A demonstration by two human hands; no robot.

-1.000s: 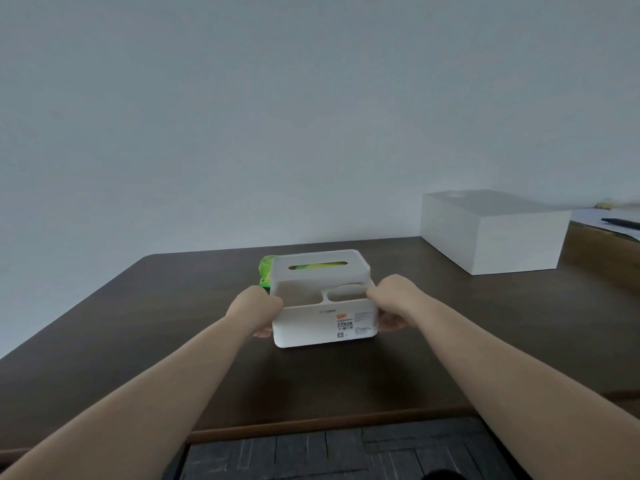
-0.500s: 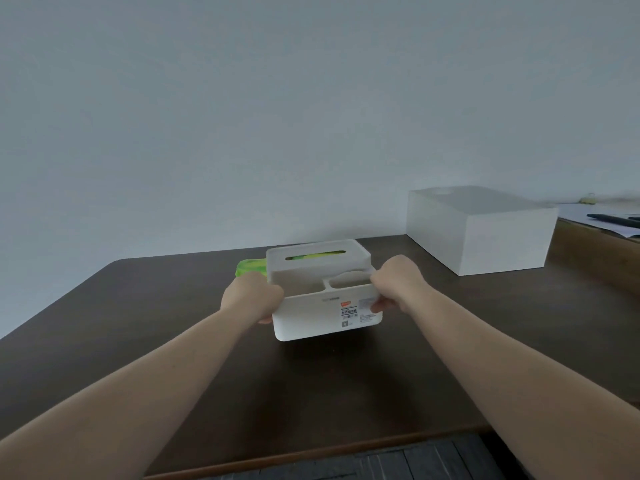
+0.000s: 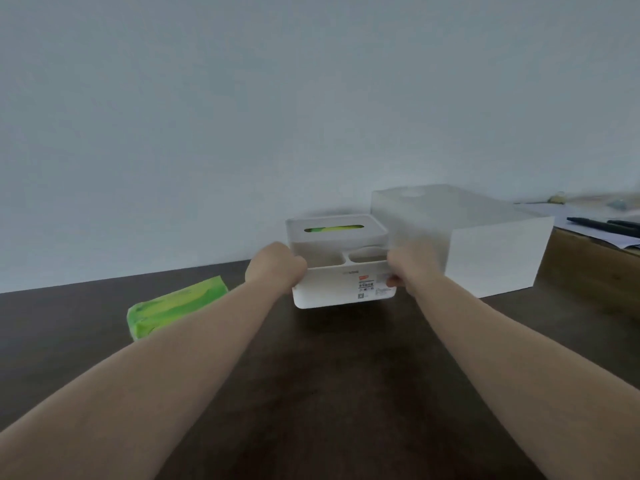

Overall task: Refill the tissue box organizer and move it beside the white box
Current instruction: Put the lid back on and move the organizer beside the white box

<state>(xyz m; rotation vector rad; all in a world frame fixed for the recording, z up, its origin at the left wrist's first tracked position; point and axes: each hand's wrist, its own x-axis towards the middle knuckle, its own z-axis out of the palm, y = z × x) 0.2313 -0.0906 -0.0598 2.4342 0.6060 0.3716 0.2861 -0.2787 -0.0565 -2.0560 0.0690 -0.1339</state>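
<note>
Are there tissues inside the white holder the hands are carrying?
Yes, something is inside. Through the slot in the lid of the tissue box organizer, green and yellow packaging shows, matching the green pack on the table. How full it is cannot be told.

Organizer (image 3: 332,292) label print unreadable (too blurred)

Bare dark counter (image 3: 346,393) lies open in front of the white box (image 3: 491,258), between the two forearms. The organizer (image 3: 341,271), gripped at both ends, blocks the box's left side, with no clear gap visible. A green tissue pack (image 3: 173,306) lies well left of the box; pens (image 3: 602,225) rest just beyond its right.
</note>
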